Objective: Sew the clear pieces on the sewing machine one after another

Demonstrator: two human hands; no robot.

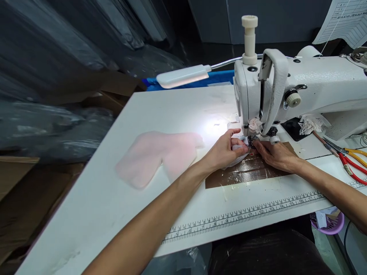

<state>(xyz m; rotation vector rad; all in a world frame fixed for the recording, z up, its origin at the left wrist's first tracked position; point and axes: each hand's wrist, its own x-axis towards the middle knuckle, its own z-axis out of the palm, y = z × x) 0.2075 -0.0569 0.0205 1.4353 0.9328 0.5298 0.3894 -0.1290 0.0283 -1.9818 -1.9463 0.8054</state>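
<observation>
A white sewing machine (255, 91) stands on the right of the white table. Close to its needle, my left hand (225, 151) pinches a piece of thin white fabric (236, 158). My right hand (275, 156) is at the other side of the presser foot (250, 141), its fingers closed together by the needle; what they hold is hidden. Both hands rest over a brown sheet (249, 170) taped under the needle area. Left of my left arm, a pale pink cut fabric piece (163, 152) lies flat on the table.
A lamp (183, 76) on a bendy neck lights the table. Red-handled scissors (348, 164) and yellow-handled ones (357, 152) lie at the right. A printed ruler (246, 215) runs along the front edge. Below hangs a purple basket (334, 225). Plastic-wrapped goods (51, 130) stand at left.
</observation>
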